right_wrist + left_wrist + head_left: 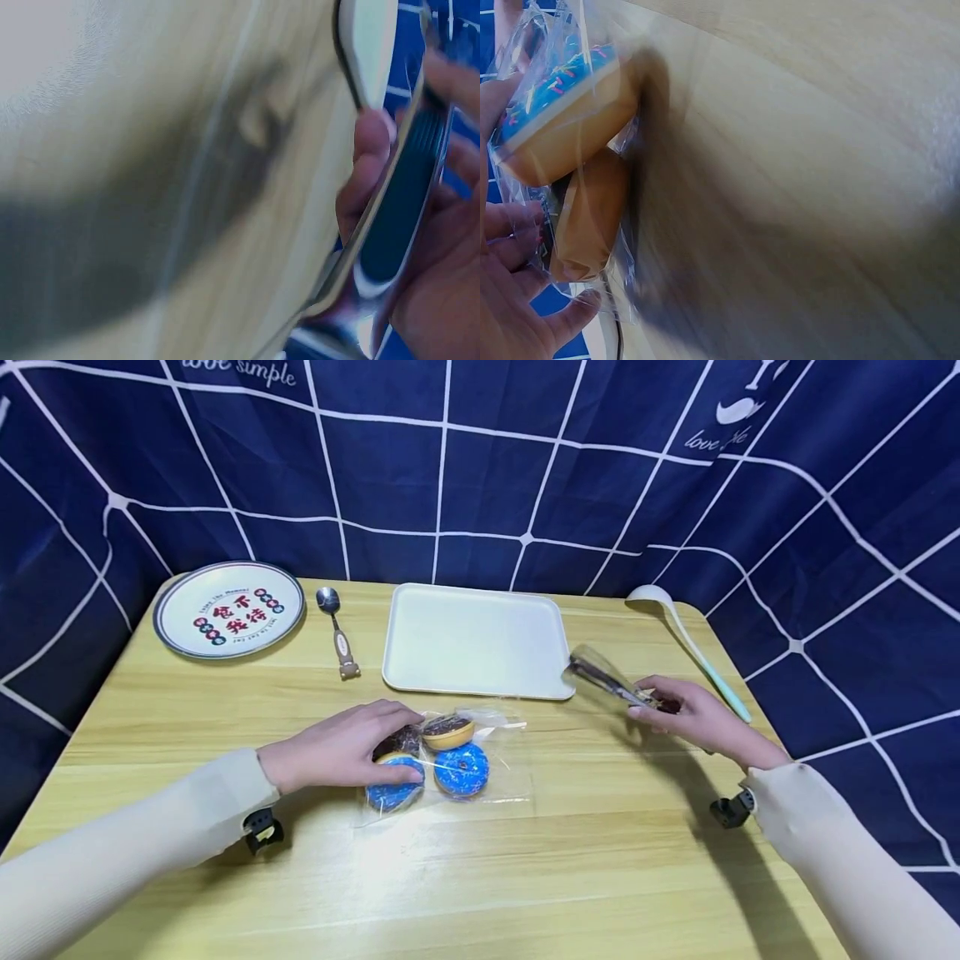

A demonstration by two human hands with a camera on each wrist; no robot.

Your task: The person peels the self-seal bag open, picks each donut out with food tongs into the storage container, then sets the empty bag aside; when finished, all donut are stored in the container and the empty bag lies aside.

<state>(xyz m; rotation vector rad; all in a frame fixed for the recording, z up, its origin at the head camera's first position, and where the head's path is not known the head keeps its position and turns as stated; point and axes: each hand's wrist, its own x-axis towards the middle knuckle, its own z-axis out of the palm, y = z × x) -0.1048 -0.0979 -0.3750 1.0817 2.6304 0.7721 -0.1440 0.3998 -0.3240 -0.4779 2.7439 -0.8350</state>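
Dark blue curtain (495,477) w/ white grid backs the whole setup, prob. hung to hide the background. Wooden table (600,860) in front carries the rest. White tray (472,643) lies flat nr the far edge, approx. centre, within reach of both hands, presumably for easy access. Round plate (177,610) sits far L; ladle (697,647) runs along the R edge, mint handle twd the person; both look parked aside to leave room mid-table. Clear bag (510,777) lies on the table just nearer the person than the tray; L hand (337,747) grips its L part, thumb one side, fingers curled on the other, prob. to keep slippery plastic from sliding. R hand (693,718) has fingers curled round the tongs (603,677), pinching the handle, head aimed at tray's near R corner; blurred, so can't tell if tips touch it. Spoon (341,639) lies betw. plate & tray, apart from both. In the bag: one blue donut (462,768) uncovered by the hand, another under the thumb, choc donut (448,731) by the fingertips, 2nd choc one partly hidden
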